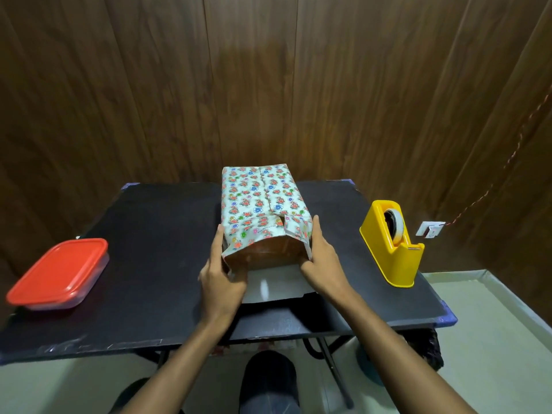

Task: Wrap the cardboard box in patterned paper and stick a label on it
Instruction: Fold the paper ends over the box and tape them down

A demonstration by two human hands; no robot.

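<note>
Box (263, 204) mid-bench, wrapped in glossy floral paper (248, 189); near end open, brown cardboard showing, white flap flat on bench (149, 234). Left hand (222, 276) and right hand (324, 261) flat against box sides, fingers straight. Matte black bench. Red-lidded tub (59, 271) left, yellow dispenser (394, 243) right. Wood-panelled wall (268, 85), pale floor (493, 339).

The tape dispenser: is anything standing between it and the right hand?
Nothing visible does. The right hand presses the side paper flap of the wrapped box, and only bare black table lies between it and the yellow tape dispenser further right.
</note>
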